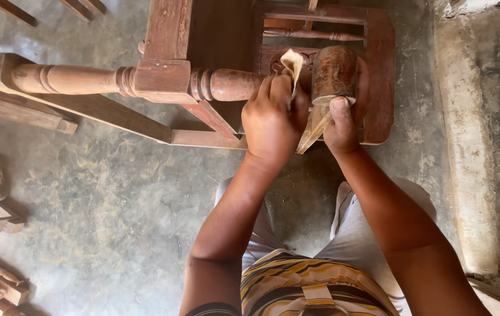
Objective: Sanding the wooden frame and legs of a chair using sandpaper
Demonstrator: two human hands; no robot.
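A turned wooden chair leg [86, 79] runs from the far left toward the middle, above the concrete floor [115, 210]. The left hand [273, 120] has its fingers curled shut around a folded scrap of sandpaper [292, 63], pressed on the leg. Just right, the right hand [343, 117] grips the leg's square end block [335, 73], thumb on its near face.

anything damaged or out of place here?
Nothing looks broken. The wooden chair frame lies tipped on its side on the concrete floor. The left hand presses folded sandpaper to its turned leg; the right hand grips the leg end.
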